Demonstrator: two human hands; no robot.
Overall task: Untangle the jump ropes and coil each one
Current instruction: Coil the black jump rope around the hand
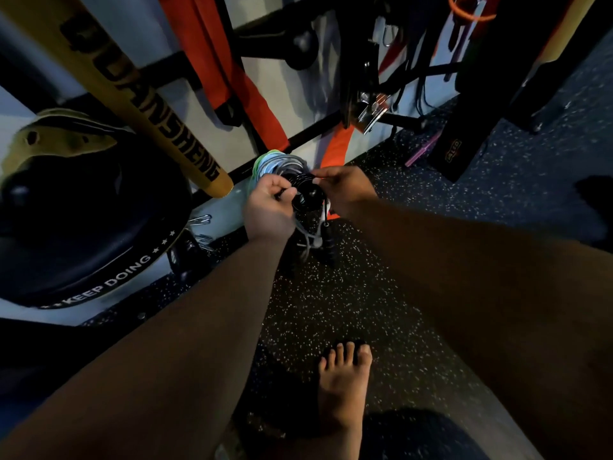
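**Ropes gripped over a speckled gym floor**

A dark, speckled rubber floor (331,293) meets a pale wall at 10 o'clock. One black bag (83,227) sits at 9, one yellow bag (139,94) at 10, and orange straps (252,94) hang at 12. At centre the left hand (268,207) and right hand (345,190), close together, both clutch the ropes (306,194): one black coil with pale cords behind it, number unclear. One bare foot (341,393) shows at 6.

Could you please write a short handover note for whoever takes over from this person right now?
Hands: the left hand grips the black jump rope coil at its side; the right hand pinches its top.
Things: grey, blue and green ropes are looped behind it, all held above the floor.
Done: the black rope looks mostly coiled.
Left: loose ends hang below, and the other ropes may need separating.
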